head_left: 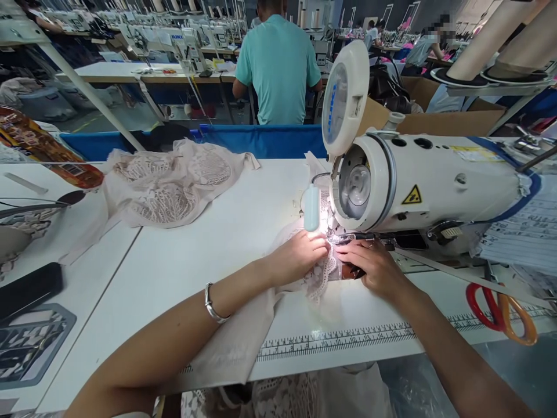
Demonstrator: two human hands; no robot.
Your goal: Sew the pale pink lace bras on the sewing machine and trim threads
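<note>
Pale pink lace garment (pixel 321 277) lies under the lit needle area of a white sewing machine (pixel 439 180), and its plain cloth trails over the table's front edge. My left hand (pixel 298 255), with a silver bangle on the wrist, has its bent fingers closed on the lace just left of the needle. From the right, my right hand (pixel 376 267) pinches the same lace beside the presser foot, fingers close together. Its thumb is mostly hidden. A small dark reddish-brown piece (pixel 351 271) shows beneath that hand. The machine's round front cover (pixel 346 96) is swung up.
Another lace garment (pixel 174 183) lies at the back left, near a bottle (pixel 52 151). A phone (pixel 30 290) and a grey-edged case (pixel 37 345) are at left. Scissors (pixel 500 313) sit at right. A ruler strip (pixel 331 341) runs along the front. A co-worker (pixel 278 69) sits ahead.
</note>
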